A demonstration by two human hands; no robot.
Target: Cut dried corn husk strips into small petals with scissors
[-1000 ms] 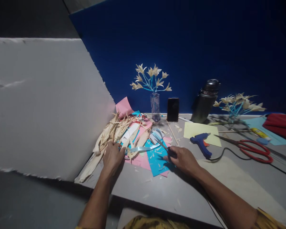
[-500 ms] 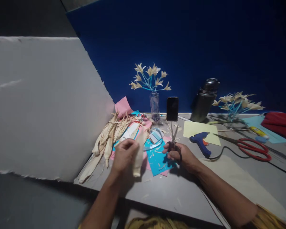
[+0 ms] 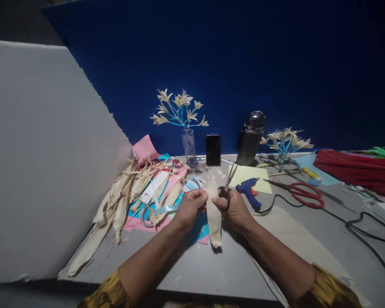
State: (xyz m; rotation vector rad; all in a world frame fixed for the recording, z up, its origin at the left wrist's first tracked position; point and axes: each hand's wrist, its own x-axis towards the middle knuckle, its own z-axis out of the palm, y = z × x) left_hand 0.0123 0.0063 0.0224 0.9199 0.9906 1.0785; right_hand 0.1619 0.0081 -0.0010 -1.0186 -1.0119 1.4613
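A pale dried corn husk (image 3: 214, 222) hangs lengthwise between my two hands over the table. My left hand (image 3: 191, 209) is closed, with thumb and fingertips pinching the husk's left edge. My right hand (image 3: 237, 209) is wrapped round the black handles of small scissors (image 3: 231, 176), whose blades point up and away, slightly parted. Its thumb also presses on the husk's right side. Beneath the hands lie blue paper (image 3: 201, 226) and pink paper. To the left is a heap of dried husks (image 3: 123, 205).
Husk flowers in a clear vase (image 3: 189, 147), a phone (image 3: 213, 149) and a dark flask (image 3: 252, 139) stand along the blue wall. On the right lie a blue glue gun (image 3: 248, 192), red-handled scissors (image 3: 306, 194), a black cord (image 3: 362, 231) and red cloth (image 3: 356, 169).
My hands have come together, and my right thumb now touches the husk. The scissors moved in beside it. The view has turned to the right.
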